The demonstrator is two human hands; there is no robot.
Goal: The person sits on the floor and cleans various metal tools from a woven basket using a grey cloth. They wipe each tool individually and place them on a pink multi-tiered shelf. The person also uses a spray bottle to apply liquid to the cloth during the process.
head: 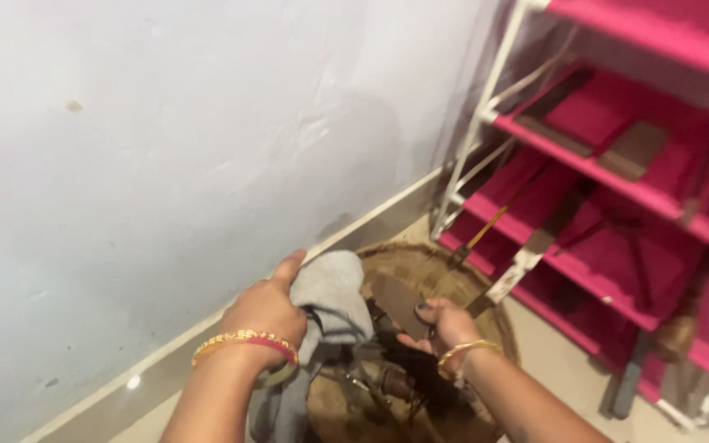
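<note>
While we look down, our left hand is closed around a grey cloth. We pinch the cloth with our thumb on top, and the rest of it hangs down near us. Our right hand is closed on a flat brown blade. The blade sticks out to the left, and its tip is just beside the cloth. Both hands are over a round basket on the floor. We see dark, rusty tools in the basket, but they are too blurry to name. We wear bangles on our left wrist and a thin one on the right. On the left is a pale wall. On the far right stands a pink rack with more tools lying on its shelves.
</note>
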